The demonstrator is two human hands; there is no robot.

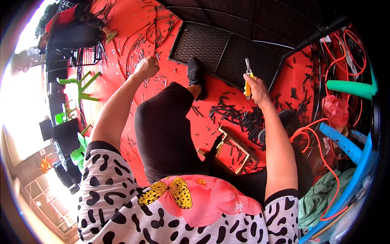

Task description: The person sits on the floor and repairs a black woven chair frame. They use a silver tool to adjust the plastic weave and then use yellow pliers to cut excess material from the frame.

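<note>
My right hand (255, 86) grips yellow-handled cutting pliers (248, 77), jaws pointing up toward the edge of a black woven panel (211, 49). My left hand (147, 66) is raised out to the left in a fist; I cannot see anything in it. Between my arms lies my leg in black trousers (166, 130), ending in a black shoe (196, 73). A heap of short black cut pieces (239, 116) lies on the red floor (122, 32) below my right hand.
A small wooden frame (237, 148) lies by my knee. Orange cord (321, 138), blue tubes (341, 142), a green tube (349, 87) and a red bag (335, 110) crowd the right. Another person (69, 24) sits at the upper left near green stools (83, 87).
</note>
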